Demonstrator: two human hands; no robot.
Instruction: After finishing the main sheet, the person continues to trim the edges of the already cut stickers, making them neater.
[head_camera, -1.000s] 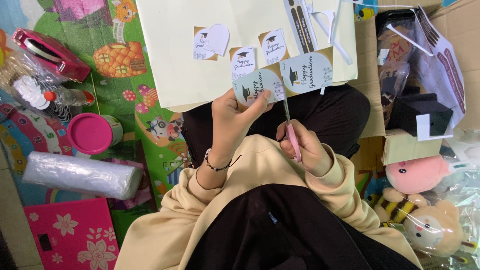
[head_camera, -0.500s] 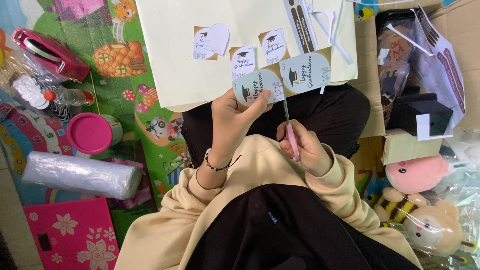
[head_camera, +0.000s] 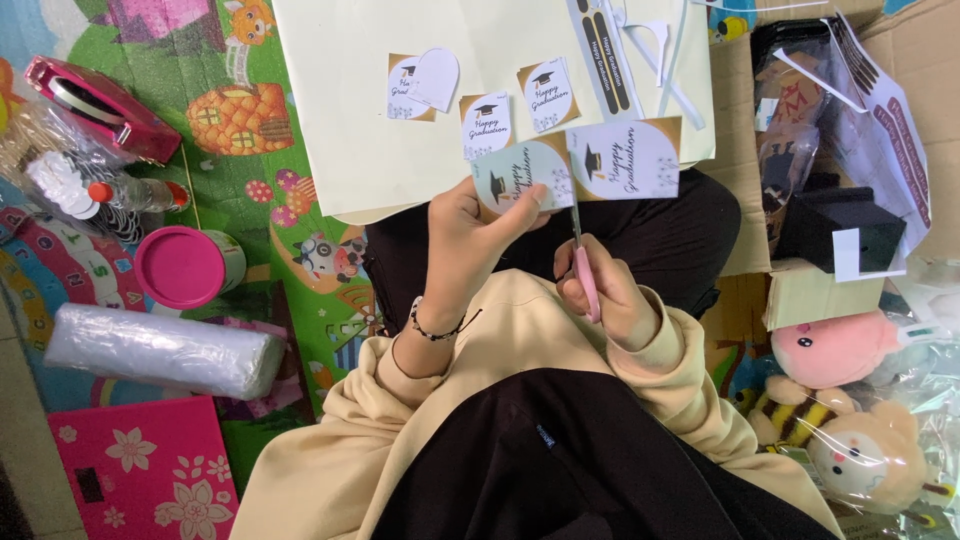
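Observation:
My left hand (head_camera: 462, 250), with a dark bead bracelet at the wrist, pinches a printed paper strip (head_camera: 628, 160) by its round label (head_camera: 515, 178). In my right hand (head_camera: 612, 300) are pink-handled scissors (head_camera: 586, 280), their blades pointing up into the paper between the two round labels. The strip is held over a large cream sheet (head_camera: 340, 120) lying across my lap. On that sheet rest three cut square labels (head_camera: 487, 125) and narrow paper offcuts (head_camera: 640, 45).
On the colourful play mat to the left are a pink tape dispenser (head_camera: 100, 105), a pink-lidded jar (head_camera: 185, 265), a roll of clear film (head_camera: 160, 350) and a pink flowered box (head_camera: 140, 470). At the right stand a cardboard box (head_camera: 830, 295), a black box (head_camera: 840, 225) and bagged plush toys (head_camera: 850, 350).

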